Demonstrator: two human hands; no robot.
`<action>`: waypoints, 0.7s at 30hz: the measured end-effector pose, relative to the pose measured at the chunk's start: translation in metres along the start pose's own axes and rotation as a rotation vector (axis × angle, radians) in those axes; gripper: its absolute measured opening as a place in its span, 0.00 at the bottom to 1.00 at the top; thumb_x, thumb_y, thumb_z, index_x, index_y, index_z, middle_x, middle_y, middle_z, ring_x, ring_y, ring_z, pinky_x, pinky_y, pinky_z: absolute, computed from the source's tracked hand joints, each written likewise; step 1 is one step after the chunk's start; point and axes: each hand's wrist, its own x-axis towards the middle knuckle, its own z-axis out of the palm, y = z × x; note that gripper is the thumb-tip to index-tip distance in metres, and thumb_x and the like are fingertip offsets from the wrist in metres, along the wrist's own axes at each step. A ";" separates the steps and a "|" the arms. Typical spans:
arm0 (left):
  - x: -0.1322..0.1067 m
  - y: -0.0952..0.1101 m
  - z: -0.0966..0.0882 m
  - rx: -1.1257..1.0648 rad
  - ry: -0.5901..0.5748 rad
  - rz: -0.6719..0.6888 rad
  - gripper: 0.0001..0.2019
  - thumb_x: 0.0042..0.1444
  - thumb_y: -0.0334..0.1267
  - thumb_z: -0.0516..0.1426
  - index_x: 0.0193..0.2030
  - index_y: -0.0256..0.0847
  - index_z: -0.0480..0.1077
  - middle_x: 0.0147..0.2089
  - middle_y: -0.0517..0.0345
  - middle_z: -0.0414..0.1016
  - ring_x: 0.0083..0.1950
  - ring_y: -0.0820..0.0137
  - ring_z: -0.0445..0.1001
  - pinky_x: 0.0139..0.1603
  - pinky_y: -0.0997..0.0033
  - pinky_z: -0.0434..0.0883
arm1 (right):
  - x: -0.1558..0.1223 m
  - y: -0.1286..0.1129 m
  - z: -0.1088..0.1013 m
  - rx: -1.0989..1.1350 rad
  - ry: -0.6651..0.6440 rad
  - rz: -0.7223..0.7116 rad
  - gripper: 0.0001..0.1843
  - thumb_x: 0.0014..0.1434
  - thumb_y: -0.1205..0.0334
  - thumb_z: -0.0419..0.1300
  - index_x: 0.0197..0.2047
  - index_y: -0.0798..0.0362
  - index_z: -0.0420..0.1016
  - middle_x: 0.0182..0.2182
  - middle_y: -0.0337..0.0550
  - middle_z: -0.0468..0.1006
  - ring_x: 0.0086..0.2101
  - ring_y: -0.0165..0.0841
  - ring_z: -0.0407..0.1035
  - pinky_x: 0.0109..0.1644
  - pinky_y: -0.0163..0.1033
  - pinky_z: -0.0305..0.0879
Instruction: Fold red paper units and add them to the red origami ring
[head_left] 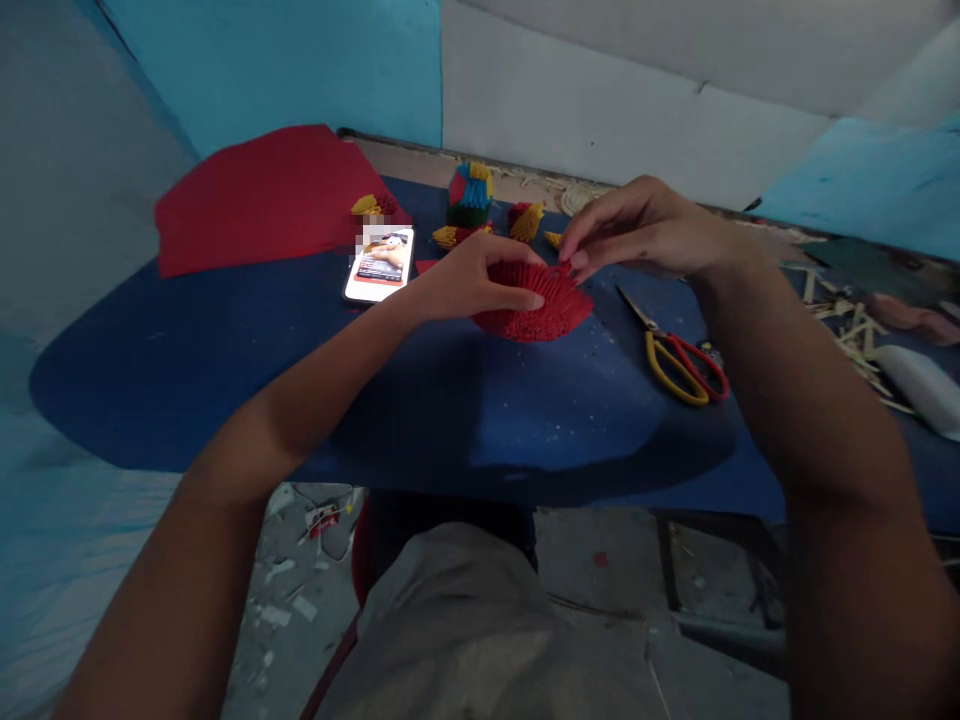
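A red dome of folded paper pieces [541,305] rests on the dark blue sheet [450,400] covering the table. My left hand [469,280] curls over its left side and grips it. My right hand [641,232] hovers at the dome's upper right edge, fingertips pinched together on a small red piece at the rim. Both forearms reach in from the bottom corners of the view.
A lit phone [380,263] lies left of the dome. Behind it are a red paper sheet [262,195], a multicoloured paper ball [469,193] and small yellow-red paper pieces [525,222]. Scissors with yellow and red handles [679,360] lie to the right, wooden sticks [847,325] further right.
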 end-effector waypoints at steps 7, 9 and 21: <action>0.000 -0.002 0.001 -0.011 -0.001 0.000 0.10 0.48 0.39 0.66 0.33 0.34 0.77 0.28 0.59 0.72 0.34 0.70 0.72 0.36 0.70 0.69 | 0.006 -0.014 0.011 -0.078 0.078 0.132 0.18 0.49 0.90 0.59 0.24 0.60 0.80 0.19 0.35 0.80 0.21 0.21 0.74 0.26 0.20 0.72; 0.000 -0.002 0.001 -0.017 0.002 -0.016 0.10 0.47 0.39 0.66 0.32 0.34 0.76 0.28 0.59 0.71 0.33 0.71 0.72 0.35 0.70 0.69 | 0.007 -0.017 0.013 -0.105 0.089 0.165 0.21 0.50 0.92 0.56 0.23 0.60 0.80 0.19 0.35 0.80 0.20 0.22 0.74 0.25 0.20 0.71; 0.000 -0.001 0.001 -0.028 -0.024 -0.100 0.11 0.46 0.42 0.67 0.33 0.37 0.77 0.30 0.59 0.72 0.35 0.69 0.73 0.38 0.68 0.72 | 0.011 -0.009 0.002 -0.079 -0.047 0.124 0.11 0.48 0.82 0.65 0.24 0.58 0.81 0.20 0.35 0.80 0.21 0.22 0.73 0.26 0.21 0.70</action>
